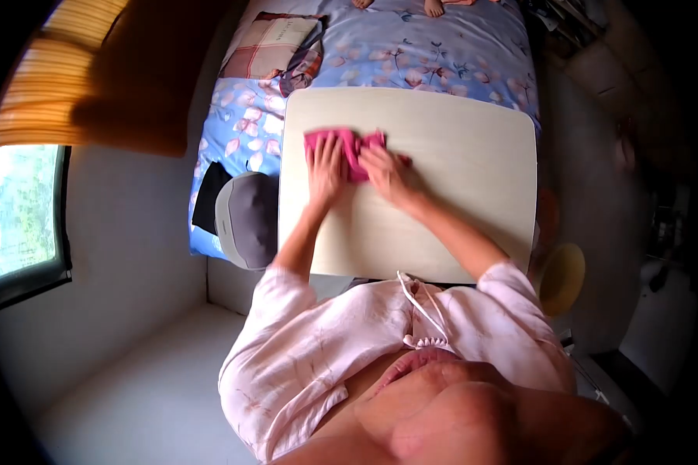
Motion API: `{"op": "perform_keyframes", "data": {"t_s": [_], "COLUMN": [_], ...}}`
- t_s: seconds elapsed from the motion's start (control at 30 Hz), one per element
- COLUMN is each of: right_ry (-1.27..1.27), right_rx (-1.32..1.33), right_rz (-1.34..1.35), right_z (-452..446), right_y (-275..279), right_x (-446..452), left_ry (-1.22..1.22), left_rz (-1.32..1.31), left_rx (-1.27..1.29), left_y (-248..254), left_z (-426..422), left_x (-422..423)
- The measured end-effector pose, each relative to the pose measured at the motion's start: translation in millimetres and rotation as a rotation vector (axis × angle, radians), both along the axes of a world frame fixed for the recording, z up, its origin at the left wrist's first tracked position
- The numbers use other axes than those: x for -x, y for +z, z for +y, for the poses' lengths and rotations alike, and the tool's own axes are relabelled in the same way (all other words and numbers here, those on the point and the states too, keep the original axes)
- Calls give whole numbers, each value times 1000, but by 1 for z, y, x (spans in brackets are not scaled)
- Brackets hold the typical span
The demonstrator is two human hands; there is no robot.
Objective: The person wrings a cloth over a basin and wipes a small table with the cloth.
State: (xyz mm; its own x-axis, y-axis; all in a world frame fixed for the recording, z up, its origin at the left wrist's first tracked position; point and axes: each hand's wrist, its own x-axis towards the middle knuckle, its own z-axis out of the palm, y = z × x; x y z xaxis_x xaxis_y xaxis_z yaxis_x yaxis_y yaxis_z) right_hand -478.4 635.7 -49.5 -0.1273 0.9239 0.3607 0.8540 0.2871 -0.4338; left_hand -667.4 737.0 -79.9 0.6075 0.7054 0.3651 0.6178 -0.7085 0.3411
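A crumpled pink cloth [354,159] lies on the pale tabletop [450,209], toward its left far side. My left hand [327,167] rests on the cloth's left part with fingers stretched forward and flat over it. My right hand [386,169] has its fingers bent over the right part of the cloth, gathering a fold of it. A small dark pink end of cloth shows just right of that hand. Both palms face down, and the cloth under them is partly hidden.
Behind the table is a bed with a blue floral sheet [411,62], with a plaid pillow [265,46] on it. A grey rounded cushion-like object [250,217] sits against the table's left edge. A yellow container [562,279] stands at right. Another person's feet [434,8] show at the top.
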Motion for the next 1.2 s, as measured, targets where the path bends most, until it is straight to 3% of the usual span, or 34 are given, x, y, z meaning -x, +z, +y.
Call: {"op": "perform_keyframes", "data": {"t_s": [0.13,0.2,0.3,0.43,0.53,0.67,0.8,0.83,0.87,0.9,1.0,1.1,1.2], "right_ry": [201,168,109,-259,-319,-258,-195,-191,-237,-263,-307,-377,-522], "right_rx": [67,138,58,-23,-6,-70,119,250,138,207,224,97,-2], "right_rz": [-76,79,-70,62,119,150,152,98,124,111,44,-75,-33], "right_z": [-115,-123,-52,86,113,41,-128,-163,-198,-215,-193,-111,-15], "right_y": [0,4,0,-19,-23,-25,-1,29,-2,19,47,23,-7], "right_x": [22,27,3,-35,-52,-56,-46,-40,-32,-25,-27,-60,-100], "left_ry": [-46,-31,-2,182,153,-28,-161,-223,-252,-269,-279,-208,-73], "left_rz": [94,151,109,59,80,-17,21,-8,15,72,39,18,-17], "left_rx": [173,202,50,-23,-62,-92,118,176,255,303,264,122,-13], "left_y": [21,30,11,-5,-8,-4,19,20,30,32,36,19,-3], "left_z": [-109,-111,-35,99,128,54,-102,-136,-165,-182,-155,-74,11], "left_x": [56,57,26,-47,-83,-80,-30,-16,-7,-2,-26,-88,-151]}}
